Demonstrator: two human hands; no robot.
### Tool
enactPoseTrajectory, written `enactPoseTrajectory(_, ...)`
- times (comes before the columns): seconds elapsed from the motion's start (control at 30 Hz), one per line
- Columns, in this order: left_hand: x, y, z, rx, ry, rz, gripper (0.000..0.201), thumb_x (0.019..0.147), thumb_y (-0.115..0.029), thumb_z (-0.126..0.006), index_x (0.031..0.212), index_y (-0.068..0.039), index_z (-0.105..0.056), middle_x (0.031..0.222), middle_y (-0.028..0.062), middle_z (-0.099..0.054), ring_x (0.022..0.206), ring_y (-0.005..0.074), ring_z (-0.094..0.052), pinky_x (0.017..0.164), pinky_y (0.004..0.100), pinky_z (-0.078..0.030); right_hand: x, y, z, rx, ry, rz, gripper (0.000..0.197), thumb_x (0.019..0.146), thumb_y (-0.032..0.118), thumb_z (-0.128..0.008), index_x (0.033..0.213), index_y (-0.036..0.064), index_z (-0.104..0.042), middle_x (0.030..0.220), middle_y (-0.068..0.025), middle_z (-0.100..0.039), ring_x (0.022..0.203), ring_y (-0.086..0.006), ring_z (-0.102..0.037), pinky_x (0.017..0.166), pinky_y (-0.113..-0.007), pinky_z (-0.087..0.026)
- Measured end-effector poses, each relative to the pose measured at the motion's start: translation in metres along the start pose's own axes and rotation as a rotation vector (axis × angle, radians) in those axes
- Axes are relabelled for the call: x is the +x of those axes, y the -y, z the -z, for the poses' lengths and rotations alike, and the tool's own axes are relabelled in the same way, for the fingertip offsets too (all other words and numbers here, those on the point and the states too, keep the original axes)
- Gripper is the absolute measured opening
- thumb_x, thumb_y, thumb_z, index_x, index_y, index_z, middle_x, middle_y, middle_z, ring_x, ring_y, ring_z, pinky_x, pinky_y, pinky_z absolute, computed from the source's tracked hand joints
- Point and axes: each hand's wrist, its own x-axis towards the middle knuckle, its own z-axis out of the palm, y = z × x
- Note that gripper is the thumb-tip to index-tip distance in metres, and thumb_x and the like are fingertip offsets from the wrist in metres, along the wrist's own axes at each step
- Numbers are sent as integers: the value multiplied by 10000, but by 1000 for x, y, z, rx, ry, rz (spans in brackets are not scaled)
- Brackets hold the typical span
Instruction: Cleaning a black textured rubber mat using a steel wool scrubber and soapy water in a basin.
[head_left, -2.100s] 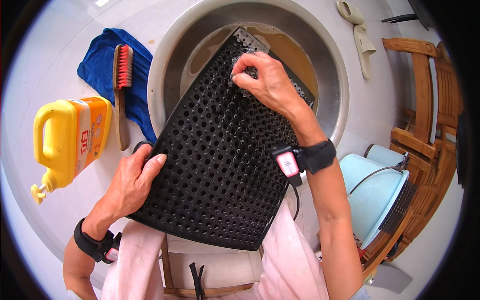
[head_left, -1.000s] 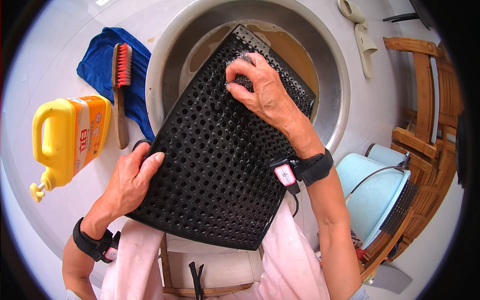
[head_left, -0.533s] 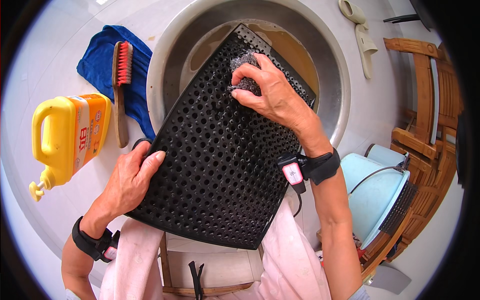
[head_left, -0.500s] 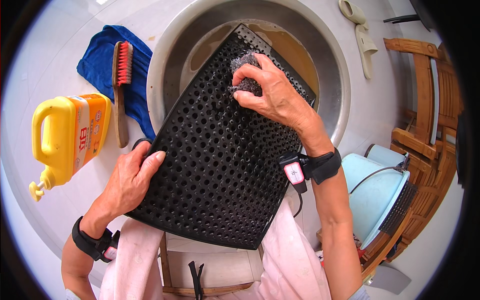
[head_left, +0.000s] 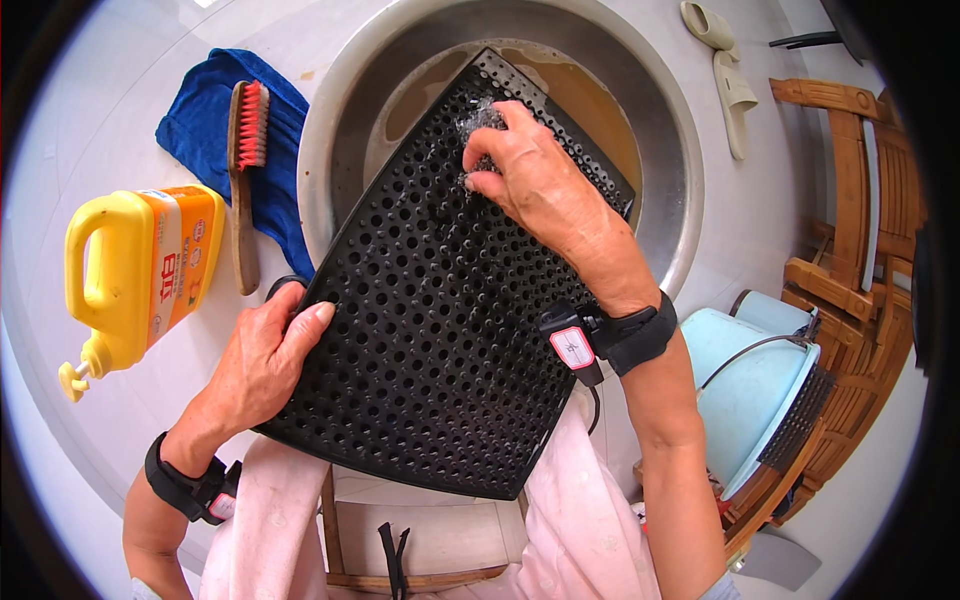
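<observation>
Apparently stiff but probably slippery, the perforated black panel point(head_left: 420, 350) reached over the metal basin point(head_left: 668, 160); the left hand point(head_left: 258, 350) had fingers closed on its left edge, a sensible hold, while the right hand point(head_left: 545, 190) curled its fingers round a springy-looking scouring pad point(head_left: 480, 119).

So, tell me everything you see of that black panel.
The black panel is four-sided, glossy, seemingly plastic or metal, with a thin rim and rows of round holes among bumps. It lies slantwise, far end inside the metal basin, near end by the pink-clad legs. The left hand grips its left edge; the right hand holds a grey scourer against its far part.
</observation>
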Motion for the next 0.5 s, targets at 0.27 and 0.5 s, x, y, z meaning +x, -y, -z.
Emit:
enactPoseTrajectory(0.27,0,1,0,-12,1,19,391,965,-306,-497,793,35,-412,634,152,-319,607,199,-292,561,359,-341,11,1,11,1,110,3,169,769,120,-690,901,61,-602,981,-138,-536,1061,-331,-522,908,-394,-423)
enactPoseTrajectory(0.5,2,0,1,13,15,20,391,966,-306,-493,789,31,-404,638,153,-302,609,193,-279,560,355,-337,27,5,15,8,170,-194,124,669,81,-720,781,49,-676,918,-133,-606,1021,-298,-557,888,-353,-441)
